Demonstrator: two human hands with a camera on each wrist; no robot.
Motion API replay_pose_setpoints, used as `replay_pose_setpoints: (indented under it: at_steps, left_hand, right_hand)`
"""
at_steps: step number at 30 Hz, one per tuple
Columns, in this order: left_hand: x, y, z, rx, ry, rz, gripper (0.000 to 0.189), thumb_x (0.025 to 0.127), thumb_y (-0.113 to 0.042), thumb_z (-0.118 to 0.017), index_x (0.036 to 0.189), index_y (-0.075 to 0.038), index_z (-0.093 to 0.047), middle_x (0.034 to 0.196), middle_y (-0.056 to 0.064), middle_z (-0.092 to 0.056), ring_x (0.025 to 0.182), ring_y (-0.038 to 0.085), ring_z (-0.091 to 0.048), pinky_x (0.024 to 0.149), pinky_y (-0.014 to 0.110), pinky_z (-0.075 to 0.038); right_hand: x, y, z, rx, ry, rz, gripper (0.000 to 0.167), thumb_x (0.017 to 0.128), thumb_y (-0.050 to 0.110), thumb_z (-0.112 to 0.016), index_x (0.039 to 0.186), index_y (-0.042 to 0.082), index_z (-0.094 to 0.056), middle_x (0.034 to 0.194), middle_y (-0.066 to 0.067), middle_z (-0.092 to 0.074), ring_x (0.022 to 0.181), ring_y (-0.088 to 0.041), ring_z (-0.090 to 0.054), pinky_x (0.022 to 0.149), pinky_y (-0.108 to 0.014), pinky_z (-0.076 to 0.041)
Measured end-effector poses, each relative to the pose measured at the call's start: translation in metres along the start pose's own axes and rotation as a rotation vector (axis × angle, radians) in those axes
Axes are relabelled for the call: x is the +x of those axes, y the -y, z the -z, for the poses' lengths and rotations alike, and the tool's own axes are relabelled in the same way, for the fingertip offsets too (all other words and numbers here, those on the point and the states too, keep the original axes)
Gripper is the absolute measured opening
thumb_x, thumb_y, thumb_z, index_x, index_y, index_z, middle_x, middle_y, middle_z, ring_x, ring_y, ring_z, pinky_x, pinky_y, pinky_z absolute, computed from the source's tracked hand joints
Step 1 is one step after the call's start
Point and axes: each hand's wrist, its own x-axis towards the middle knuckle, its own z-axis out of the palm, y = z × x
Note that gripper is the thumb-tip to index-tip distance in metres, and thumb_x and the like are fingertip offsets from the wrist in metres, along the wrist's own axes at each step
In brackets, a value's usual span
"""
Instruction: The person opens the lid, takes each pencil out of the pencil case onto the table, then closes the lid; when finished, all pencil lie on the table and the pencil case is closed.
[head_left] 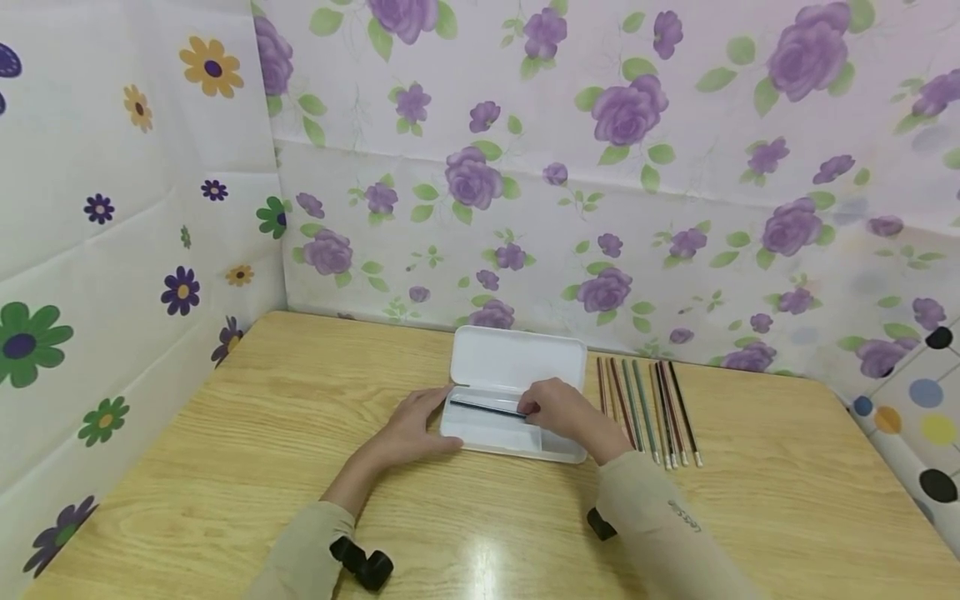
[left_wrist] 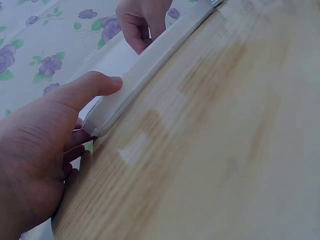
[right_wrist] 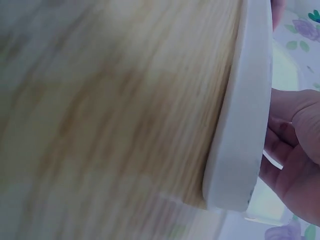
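A white pencil case (head_left: 491, 436) lies on the table with its lid (head_left: 517, 358) raised at the back. My left hand (head_left: 408, 429) grips its left end; in the left wrist view the thumb (left_wrist: 100, 84) lies on the front wall and the fingers bend round the corner. Inside the case, my right hand (head_left: 557, 408) pinches the right end of a dark pencil (head_left: 483, 407), which lies lengthwise along the back of the tray. The right fingertips are hidden behind the case wall in the right wrist view.
To the right of the case several pencils (head_left: 642, 408) lie side by side, in red, green and dark colours, their eraser ends toward me. The wooden table (head_left: 300, 367) meets a flowered cloth wall (head_left: 420, 233) at the back and another (head_left: 142, 250) on the left.
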Motion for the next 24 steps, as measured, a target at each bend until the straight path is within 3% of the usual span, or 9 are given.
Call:
replay_pose_setpoints:
  at_steps: [7, 14, 20, 24]
  left_hand:
    - [0.0006, 0.0007, -0.0001, -0.001, -0.006, -0.005, 0.089, 0.080, -0.039, -0.076, 0.152, -0.012, -0.032, 0.150, 0.014, -0.036, 0.139, 0.036, -0.023, 0.107, 0.060, -0.024]
    - [0.0006, 0.0008, -0.0009, -0.006, -0.002, 0.003, 0.090, 0.080, -0.039, -0.076, 0.152, -0.010, -0.031, 0.150, 0.014, -0.035, 0.140, 0.035, -0.022, 0.107, 0.058, -0.024]
    - [0.0005, 0.0000, -0.0010, -0.002, -0.006, 0.003, 0.089, 0.080, -0.039, -0.076, 0.152, -0.009, -0.032, 0.150, 0.014, -0.036, 0.139, 0.036, -0.023, 0.107, 0.058, -0.025]
    - [0.0003, -0.0007, -0.0009, -0.001, -0.010, 0.003, 0.089, 0.079, -0.039, -0.076, 0.151, -0.008, -0.033, 0.149, 0.015, -0.036, 0.138, 0.037, -0.024, 0.106, 0.060, -0.025]
  right_hand:
    - [-0.0002, -0.0042, -0.0023, 0.120, -0.022, -0.029, 0.012, 0.083, -0.003, -0.071, 0.094, 0.001, -0.073, 0.087, -0.003, -0.067, 0.081, -0.015, -0.061, 0.076, -0.030, -0.052]
    - [-0.0023, -0.0071, -0.0018, 0.162, -0.041, -0.025, 0.015, 0.084, -0.001, -0.070, 0.099, 0.000, -0.074, 0.090, -0.002, -0.067, 0.082, -0.014, -0.060, 0.075, -0.029, -0.052]
    - [-0.0043, -0.0092, 0.0033, 0.222, -0.106, 0.011, 0.015, 0.085, -0.001, -0.066, 0.098, 0.000, -0.072, 0.087, -0.003, -0.065, 0.079, -0.014, -0.059, 0.071, -0.030, -0.051]
    - [-0.0072, -0.0099, 0.0055, 0.254, -0.167, -0.012, 0.013, 0.087, 0.000, -0.065, 0.098, 0.000, -0.071, 0.089, -0.004, -0.067, 0.081, -0.016, -0.060, 0.072, -0.032, -0.051]
